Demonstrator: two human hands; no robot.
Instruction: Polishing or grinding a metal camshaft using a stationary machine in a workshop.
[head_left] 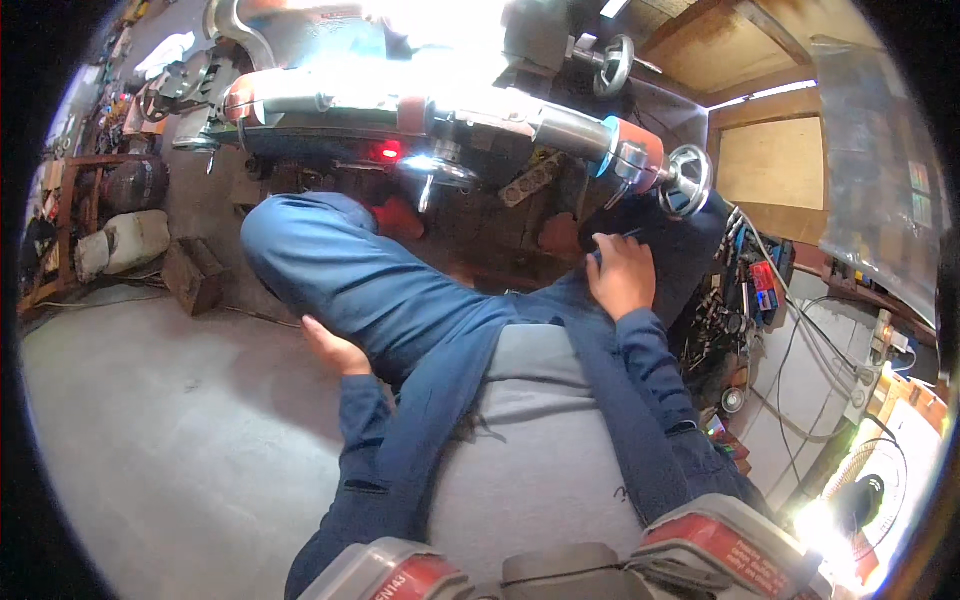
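My right hand (624, 276) lies on my right thigh near the knee, its fingers spread on the dark blue trousers (345, 275) and holding nothing. Against the outer side of my left thigh rests my left hand (336, 347). It looks open and flat, with some of its fingers hidden by the leg. In front of my knees stands a lathe-like machine (480, 115) with a long metal bed. A chromed handwheel (688, 182) sits at its right end, just beyond my right hand. A small red light (390, 152) glows on its near side, above my lap.
Beneath the machine is a power strip (530, 180). A wooden box (193, 276) and a white jerrycan (138, 241) stand on the floor at left. Several hand tools (725, 290) hang at right, near loose cables and a bright lamp (820, 525). Respirator filters (720, 545) fill the lower edge.
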